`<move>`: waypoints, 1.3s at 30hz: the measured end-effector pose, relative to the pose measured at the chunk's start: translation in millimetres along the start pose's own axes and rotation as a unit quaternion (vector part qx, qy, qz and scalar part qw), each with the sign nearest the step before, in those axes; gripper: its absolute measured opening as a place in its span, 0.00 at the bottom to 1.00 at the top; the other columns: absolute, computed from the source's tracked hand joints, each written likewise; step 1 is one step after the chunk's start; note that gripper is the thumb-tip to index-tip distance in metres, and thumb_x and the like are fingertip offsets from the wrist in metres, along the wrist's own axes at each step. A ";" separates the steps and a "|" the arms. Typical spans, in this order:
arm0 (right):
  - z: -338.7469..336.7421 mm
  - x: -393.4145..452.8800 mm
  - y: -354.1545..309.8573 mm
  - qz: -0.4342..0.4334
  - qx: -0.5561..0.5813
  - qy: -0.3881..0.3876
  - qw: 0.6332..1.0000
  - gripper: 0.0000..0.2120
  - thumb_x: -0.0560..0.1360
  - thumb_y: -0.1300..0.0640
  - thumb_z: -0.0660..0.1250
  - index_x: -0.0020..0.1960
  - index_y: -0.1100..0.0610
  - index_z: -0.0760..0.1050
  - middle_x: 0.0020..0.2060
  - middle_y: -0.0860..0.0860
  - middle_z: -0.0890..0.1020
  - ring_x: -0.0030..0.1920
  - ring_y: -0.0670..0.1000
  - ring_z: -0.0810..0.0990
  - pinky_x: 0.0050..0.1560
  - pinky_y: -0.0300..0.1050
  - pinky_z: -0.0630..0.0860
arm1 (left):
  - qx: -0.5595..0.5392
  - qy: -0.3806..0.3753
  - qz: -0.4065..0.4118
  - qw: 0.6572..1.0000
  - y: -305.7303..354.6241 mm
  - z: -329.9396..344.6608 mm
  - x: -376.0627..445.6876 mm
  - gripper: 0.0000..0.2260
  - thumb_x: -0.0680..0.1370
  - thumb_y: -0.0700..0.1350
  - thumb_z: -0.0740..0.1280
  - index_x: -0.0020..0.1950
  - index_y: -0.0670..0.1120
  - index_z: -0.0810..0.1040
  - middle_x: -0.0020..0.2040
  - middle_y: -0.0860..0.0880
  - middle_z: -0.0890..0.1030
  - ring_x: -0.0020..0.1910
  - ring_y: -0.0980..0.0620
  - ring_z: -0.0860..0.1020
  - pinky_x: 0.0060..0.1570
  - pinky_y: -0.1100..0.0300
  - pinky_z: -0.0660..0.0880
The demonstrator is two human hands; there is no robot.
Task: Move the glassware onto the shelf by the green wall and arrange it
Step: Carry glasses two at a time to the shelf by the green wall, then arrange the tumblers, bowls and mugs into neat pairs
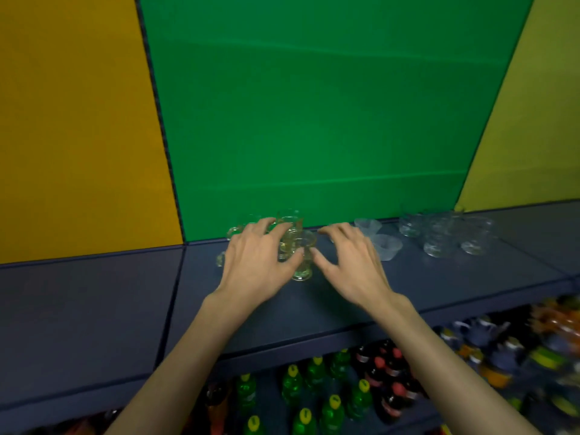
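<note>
A cluster of clear, yellow-tinted glass mugs (299,246) stands on the dark blue shelf (329,309) in front of the green wall (314,120). My left hand (255,265) lies over the left of the cluster, fingers spread across the mugs and thumb against the front mug. My right hand (350,259) hovers just right of the cluster with fingers apart, its thumb close to the front mug. Whether either hand grips a mug is unclear. Part of the cluster is hidden under my left hand.
Two small clear bowls (381,243) and a group of clear glass cups (445,235) sit further right on the shelf. Below the shelf stand green bottles (314,390), dark bottles with red caps (386,378) and blue teapots (483,334). An orange wall panel (72,136) is at left.
</note>
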State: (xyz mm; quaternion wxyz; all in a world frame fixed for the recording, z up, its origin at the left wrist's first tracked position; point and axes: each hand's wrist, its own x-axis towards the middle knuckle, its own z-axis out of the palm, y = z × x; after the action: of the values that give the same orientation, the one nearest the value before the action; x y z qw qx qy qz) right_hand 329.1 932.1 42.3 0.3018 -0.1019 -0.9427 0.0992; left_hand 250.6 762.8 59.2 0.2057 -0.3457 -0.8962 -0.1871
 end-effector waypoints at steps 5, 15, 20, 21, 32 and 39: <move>-49.2 -25.6 80.6 0.028 -0.028 -0.016 0.999 0.24 0.75 0.41 0.60 0.64 0.54 0.75 0.58 0.52 0.77 0.60 0.57 0.76 0.58 0.53 0.72 | 0.008 -0.035 0.016 0.999 89.9 24.9 10.6 0.30 0.75 0.66 0.57 0.74 0.53 0.72 0.73 0.46 0.73 0.69 0.42 0.72 0.64 0.48 0.70; -133.7 -65.4 241.5 0.045 -0.046 -0.038 0.997 0.20 0.77 0.43 0.64 0.66 0.51 0.74 0.62 0.50 0.77 0.64 0.55 0.74 0.60 0.50 0.69 | 0.032 -0.040 0.018 0.999 262.9 73.7 33.4 0.29 0.77 0.64 0.61 0.75 0.53 0.69 0.73 0.47 0.71 0.70 0.44 0.70 0.65 0.48 0.68; -152.1 -69.4 300.6 0.037 -0.040 -0.053 0.997 0.20 0.77 0.43 0.64 0.66 0.50 0.73 0.63 0.49 0.76 0.64 0.54 0.73 0.60 0.51 0.69 | 0.035 -0.059 -0.013 0.998 312.6 94.7 48.1 0.29 0.77 0.64 0.60 0.76 0.53 0.68 0.74 0.46 0.71 0.71 0.42 0.69 0.67 0.44 0.68; -153.1 -67.1 309.9 0.036 -0.038 -0.055 0.997 0.20 0.77 0.43 0.64 0.66 0.50 0.73 0.63 0.50 0.76 0.64 0.54 0.74 0.60 0.51 0.70 | 0.037 -0.064 -0.020 0.997 318.6 98.3 51.6 0.30 0.77 0.64 0.60 0.76 0.53 0.68 0.74 0.46 0.71 0.71 0.42 0.69 0.67 0.44 0.68; -137.8 -3.6 373.1 0.025 -0.026 -0.076 0.996 0.23 0.77 0.41 0.63 0.69 0.51 0.72 0.65 0.51 0.75 0.65 0.55 0.73 0.61 0.51 0.70 | 0.076 -0.066 -0.056 0.993 337.4 133.1 125.1 0.29 0.77 0.65 0.61 0.75 0.53 0.70 0.73 0.44 0.71 0.70 0.41 0.71 0.65 0.44 0.69; -127.2 62.9 411.3 0.024 -0.054 -0.091 0.994 0.26 0.77 0.41 0.63 0.70 0.52 0.71 0.66 0.53 0.75 0.63 0.56 0.75 0.57 0.50 0.73 | 0.046 -0.080 -0.102 0.990 324.9 171.5 198.2 0.31 0.76 0.66 0.61 0.75 0.51 0.69 0.70 0.43 0.74 0.67 0.39 0.73 0.63 0.44 0.71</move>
State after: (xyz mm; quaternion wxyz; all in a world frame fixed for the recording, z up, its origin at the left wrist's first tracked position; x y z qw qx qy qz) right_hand 408.3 1358.6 76.2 0.2063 -0.1316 -0.9675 0.0642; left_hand 301.8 1176.8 75.6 0.1288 -0.2561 -0.9481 -0.1378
